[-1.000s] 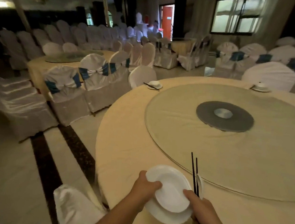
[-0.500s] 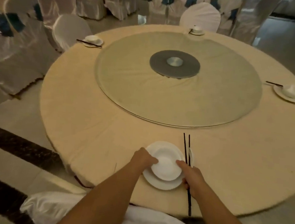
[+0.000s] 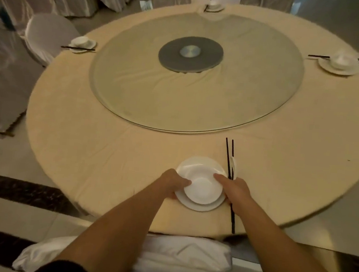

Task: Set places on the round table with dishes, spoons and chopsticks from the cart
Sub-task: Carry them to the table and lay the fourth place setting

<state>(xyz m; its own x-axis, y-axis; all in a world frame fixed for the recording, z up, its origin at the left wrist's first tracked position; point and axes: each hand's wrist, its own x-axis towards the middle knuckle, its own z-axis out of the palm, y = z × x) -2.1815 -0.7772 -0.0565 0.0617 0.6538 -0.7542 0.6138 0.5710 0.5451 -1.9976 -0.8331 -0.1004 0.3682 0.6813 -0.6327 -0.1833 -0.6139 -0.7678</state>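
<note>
Hands reach forward over the near edge of the table (image 3: 108,151): left hand (image 3: 171,183) grips the stacked dishes (image 3: 200,183), right hand (image 3: 237,188) grasps chopsticks (image 3: 229,161) and also touches the dishes. Spoon (image 3: 234,165) behind the chopsticks is hard to make out.

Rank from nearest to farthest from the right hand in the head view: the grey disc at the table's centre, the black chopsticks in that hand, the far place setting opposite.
1. Black chopsticks, in the right hand.
2. Grey disc, table centre.
3. Far place setting, opposite edge.
</note>
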